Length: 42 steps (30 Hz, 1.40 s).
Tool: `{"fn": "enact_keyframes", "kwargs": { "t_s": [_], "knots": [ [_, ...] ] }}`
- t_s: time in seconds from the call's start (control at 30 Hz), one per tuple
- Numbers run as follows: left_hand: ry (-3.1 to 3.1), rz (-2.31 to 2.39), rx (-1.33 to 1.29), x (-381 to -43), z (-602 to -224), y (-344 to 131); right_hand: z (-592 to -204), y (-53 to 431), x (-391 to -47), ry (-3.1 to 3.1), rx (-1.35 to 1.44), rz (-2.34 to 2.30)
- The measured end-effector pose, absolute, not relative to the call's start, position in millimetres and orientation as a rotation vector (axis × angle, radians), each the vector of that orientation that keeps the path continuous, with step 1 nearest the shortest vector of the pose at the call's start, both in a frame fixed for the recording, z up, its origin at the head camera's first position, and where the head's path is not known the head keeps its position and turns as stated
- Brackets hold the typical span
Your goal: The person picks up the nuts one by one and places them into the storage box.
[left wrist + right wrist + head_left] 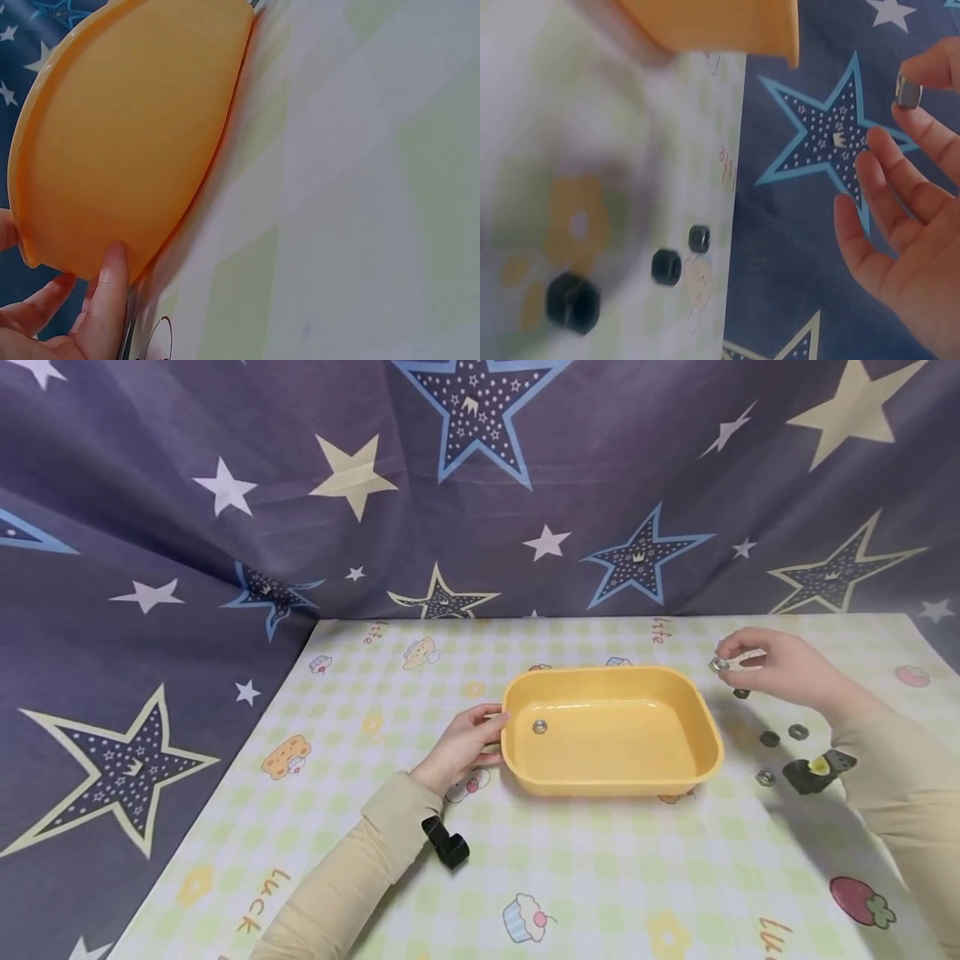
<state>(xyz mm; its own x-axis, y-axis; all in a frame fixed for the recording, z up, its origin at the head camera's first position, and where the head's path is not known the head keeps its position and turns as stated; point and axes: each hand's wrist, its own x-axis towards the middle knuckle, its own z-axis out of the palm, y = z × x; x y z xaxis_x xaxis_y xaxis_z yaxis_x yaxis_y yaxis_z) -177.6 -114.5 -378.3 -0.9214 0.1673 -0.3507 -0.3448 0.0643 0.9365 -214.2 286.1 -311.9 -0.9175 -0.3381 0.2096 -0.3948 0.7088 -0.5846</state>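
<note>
My right fingers (931, 136) pinch silver hexagonal metal nut (719, 665) toward worktop's (615, 877) far edge; parted left fingers (112, 274) hold yellow rectangular plastic tray (611, 787).

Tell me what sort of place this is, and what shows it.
Probably an indoor tabletop set up for a small sorting job: a starry curtain hangs behind, a checked cloth lies beneath, and loose nuts lie beside a tub.
</note>
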Motion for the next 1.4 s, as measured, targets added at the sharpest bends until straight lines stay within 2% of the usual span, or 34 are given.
{"fn": "enact_keyframes", "kwargs": {
  "t_s": [0.83,1.4],
  "knots": [
    [2.004,1.9,-0.162,-178,-381,-116,-296,198,-229,-2.71,0.98,1.116],
    [1.976,1.916,-0.164,-179,-378,-116,-312,144,-239,-2.703,1.125,1.445]
  ]
}}
